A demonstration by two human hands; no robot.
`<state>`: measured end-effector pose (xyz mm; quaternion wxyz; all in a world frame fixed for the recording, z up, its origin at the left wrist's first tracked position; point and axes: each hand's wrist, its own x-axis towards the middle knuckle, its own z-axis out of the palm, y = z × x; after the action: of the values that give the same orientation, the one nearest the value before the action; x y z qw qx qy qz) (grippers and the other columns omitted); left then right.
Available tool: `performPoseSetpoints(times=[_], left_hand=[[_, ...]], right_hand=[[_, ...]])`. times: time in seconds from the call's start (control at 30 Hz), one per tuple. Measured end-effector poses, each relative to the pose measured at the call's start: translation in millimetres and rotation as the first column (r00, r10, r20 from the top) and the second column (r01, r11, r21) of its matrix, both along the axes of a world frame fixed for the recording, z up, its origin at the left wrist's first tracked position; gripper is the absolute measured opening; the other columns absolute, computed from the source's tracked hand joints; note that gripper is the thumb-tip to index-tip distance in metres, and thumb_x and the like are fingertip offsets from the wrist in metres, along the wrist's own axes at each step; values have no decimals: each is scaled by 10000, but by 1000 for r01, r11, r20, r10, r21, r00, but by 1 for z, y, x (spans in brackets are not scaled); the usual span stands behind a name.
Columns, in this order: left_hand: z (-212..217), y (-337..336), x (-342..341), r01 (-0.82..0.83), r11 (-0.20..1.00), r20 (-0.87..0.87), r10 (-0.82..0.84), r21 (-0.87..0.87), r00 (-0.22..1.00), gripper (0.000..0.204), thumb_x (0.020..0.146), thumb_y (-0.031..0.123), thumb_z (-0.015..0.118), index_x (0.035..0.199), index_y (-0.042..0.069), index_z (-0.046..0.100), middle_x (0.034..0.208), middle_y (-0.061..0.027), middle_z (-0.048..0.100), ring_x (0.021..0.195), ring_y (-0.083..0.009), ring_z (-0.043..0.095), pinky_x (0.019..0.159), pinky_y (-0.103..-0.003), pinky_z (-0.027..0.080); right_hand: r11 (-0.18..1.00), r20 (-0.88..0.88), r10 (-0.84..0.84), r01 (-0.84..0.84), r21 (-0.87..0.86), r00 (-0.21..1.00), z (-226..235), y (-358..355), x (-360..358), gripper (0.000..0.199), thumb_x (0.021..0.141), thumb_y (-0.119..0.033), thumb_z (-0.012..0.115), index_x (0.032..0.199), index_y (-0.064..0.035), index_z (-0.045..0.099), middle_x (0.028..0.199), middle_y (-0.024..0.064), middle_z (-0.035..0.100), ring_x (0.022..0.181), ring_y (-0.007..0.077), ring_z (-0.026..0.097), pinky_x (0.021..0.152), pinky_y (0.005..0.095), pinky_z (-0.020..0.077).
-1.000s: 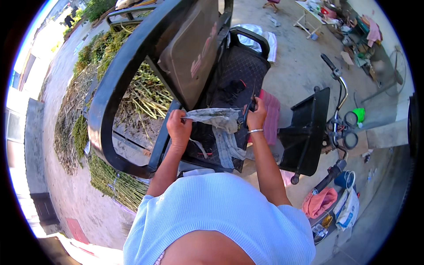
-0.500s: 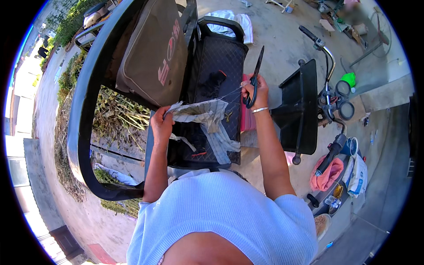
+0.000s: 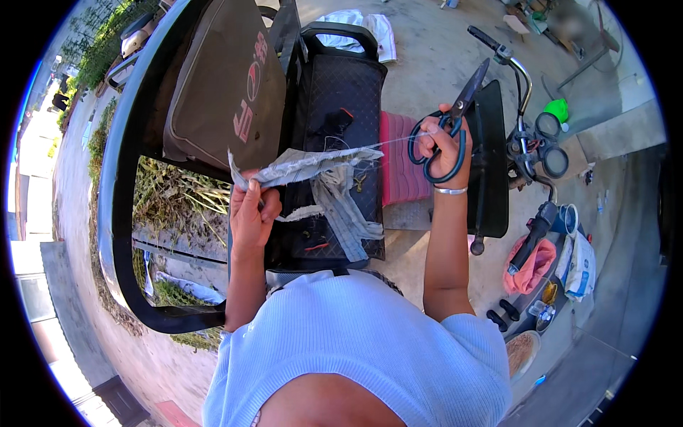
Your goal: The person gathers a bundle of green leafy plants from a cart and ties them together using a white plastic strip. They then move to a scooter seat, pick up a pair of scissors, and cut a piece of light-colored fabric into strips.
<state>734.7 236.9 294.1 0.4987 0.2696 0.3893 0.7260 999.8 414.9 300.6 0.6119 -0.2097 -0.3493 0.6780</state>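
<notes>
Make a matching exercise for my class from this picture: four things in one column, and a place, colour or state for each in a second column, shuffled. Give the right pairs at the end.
Column one
1. Scissors
2. Frayed cloth strip
3. Bracelet
4. Padded backrest

Column two
A. Silver, around the right wrist
B. Brown, with pink markings
C. Pinched in the left hand
D. Held in the right hand

Right pairs: 1-D, 2-C, 3-A, 4-B

a black seat (image 3: 348, 82) carries rumpled grey cloth (image 3: 346, 226)
</notes>
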Motion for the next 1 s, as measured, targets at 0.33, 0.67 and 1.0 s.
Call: performPoseSetpoints(times=[0.33, 0.67, 1.0], left_hand=[[-165, -112, 8, -88, 699, -469, -376, -710, 799, 128, 852, 133, 565, 828, 19, 617, 585, 11, 502, 531, -48, 438, 470, -243, 329], [-128, -89, 23, -175, 887, -859, -338, -427, 384, 156, 704, 100, 681, 733, -19, 585, 807, -168, 609, 631, -281, 588, 518, -357, 432], [-72, -23, 100, 731, 481, -689, -724, -485, 20, 185, 762, 168, 649, 849, 11, 606, 1004, -150, 604, 841, -313, 599, 697, -371, 473]], right_hand=[[746, 197, 521, -330, -579, 831, -187, -127, 71, 254, 860, -131, 580, 1077, -48, 477, 738, 125, 602, 501, 109, 507, 413, 219, 390], [749, 440, 517, -140, -647, 734, -249, -132, 65, 366, 894, -366, 534, 1070, -55, 456, 797, 120, 633, 601, 151, 618, 444, 244, 457], [647, -218, 443, -479, -593, 869, -285, -78, -61, 548, 815, -384, 613, 1209, -35, 463, 1044, 98, 594, 952, 242, 592, 811, 408, 496]])
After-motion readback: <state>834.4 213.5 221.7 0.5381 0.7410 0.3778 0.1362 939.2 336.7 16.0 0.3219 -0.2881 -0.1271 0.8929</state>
